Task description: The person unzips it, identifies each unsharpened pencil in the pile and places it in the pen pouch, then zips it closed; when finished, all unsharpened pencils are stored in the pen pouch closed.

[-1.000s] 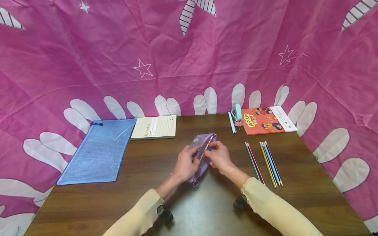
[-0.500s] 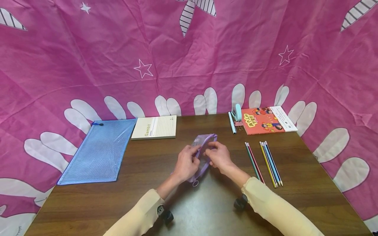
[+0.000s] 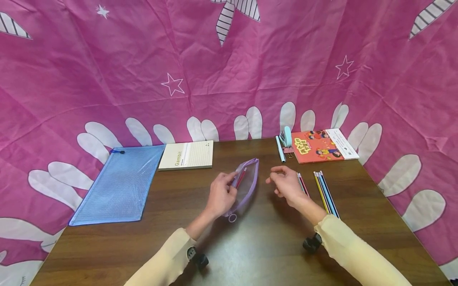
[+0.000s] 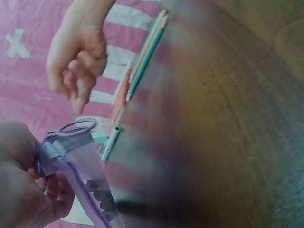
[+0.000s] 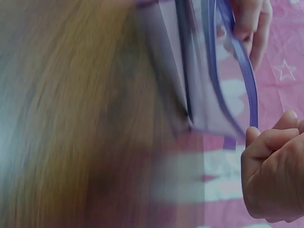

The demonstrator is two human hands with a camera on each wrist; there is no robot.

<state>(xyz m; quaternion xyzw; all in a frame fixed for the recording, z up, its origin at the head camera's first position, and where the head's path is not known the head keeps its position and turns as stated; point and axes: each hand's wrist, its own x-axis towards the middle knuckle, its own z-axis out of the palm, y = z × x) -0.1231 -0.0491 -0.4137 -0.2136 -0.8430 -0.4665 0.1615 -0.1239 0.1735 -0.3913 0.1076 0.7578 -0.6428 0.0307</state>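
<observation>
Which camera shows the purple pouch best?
The head view: it shows the purple pouch end to end, though the left hand covers part. The left wrist view shows one end close up, cropped; the right wrist, a cropped, partly blurred section.

Head view: fairly bright, even light; whitish glare on the tabletop (image 3: 247,258) at 6 o'clock, soft shadows below left hand (image 3: 220,196) and right hand (image 3: 286,186). Mostly sharp, wide-angle stretch toward the edges. Left wrist view: dimmer, hazy, washed-out; tabletop smeared from centre out to 3 o'clock, pale sheen at 4. Right wrist view: tabletop streaked by blur, bright glare at 9 o'clock; purple pouch (image 5: 204,95) soft around 12, right hand at 4 fairly crisp.
</observation>
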